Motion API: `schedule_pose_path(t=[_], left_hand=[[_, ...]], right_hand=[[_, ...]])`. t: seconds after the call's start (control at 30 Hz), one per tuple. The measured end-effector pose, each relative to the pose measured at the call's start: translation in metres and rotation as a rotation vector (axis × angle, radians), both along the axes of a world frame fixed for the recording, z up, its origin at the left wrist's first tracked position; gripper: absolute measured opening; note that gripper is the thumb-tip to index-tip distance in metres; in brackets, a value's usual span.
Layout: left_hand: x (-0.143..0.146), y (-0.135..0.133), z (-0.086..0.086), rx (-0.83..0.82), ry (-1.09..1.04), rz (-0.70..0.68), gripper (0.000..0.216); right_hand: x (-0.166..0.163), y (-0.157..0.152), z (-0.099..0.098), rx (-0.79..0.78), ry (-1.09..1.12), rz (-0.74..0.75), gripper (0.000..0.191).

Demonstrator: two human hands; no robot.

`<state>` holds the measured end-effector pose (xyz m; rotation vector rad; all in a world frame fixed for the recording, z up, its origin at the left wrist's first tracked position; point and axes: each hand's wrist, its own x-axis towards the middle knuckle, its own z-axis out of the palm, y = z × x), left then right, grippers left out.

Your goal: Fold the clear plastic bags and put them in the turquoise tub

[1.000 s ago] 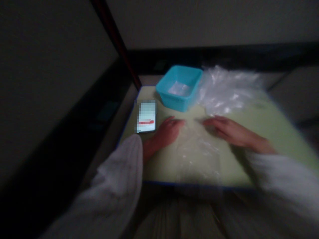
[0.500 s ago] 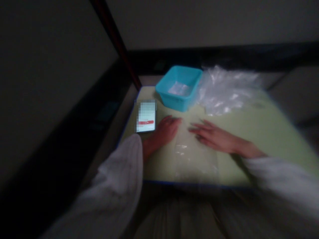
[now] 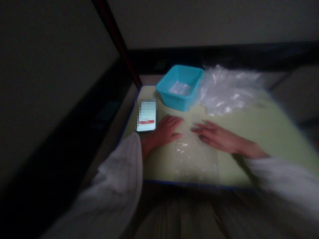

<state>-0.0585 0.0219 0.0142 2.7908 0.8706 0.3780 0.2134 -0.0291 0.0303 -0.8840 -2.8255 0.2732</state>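
A clear plastic bag (image 3: pixel 196 159) lies flat on the yellow-green table (image 3: pixel 159 169), its near end reaching the front edge. At the bag's upper left side rests my left hand (image 3: pixel 169 130), fingers stretched out and thumb apart. My right hand (image 3: pixel 214 136) lies flat over the bag's upper right part, its fingers extended and pointing left. Neither hand grips anything. A lit phone (image 3: pixel 147 116) lies just left of my left hand.
Behind my hands stands a turquoise basin (image 3: pixel 174 99) with clear plastic inside. Right of it is a loose heap of clear plastic bags (image 3: pixel 226 91). A dark red pole (image 3: pixel 122 49) rises past the table's far left corner.
My left hand has opened, its thumb now spread from the fingers. My right hand has shifted slightly to the right. The bag stays in about the same place.
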Motion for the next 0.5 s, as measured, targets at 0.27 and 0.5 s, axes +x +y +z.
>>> schedule_pose_path(t=[0.27, 0.5], left_hand=[[-0.0004, 0.0020, -0.0026, -0.009, 0.019, 0.000, 0.071], [-0.0021, -0.0004, -0.0028, -0.027, 0.043, 0.007, 0.082]], right_hand=[[0.0015, -0.0008, 0.0031, -0.005, 0.035, -0.022, 0.039], [0.0022, -0.0005, 0.0029, -0.017, 0.049, -0.026, 0.039]])
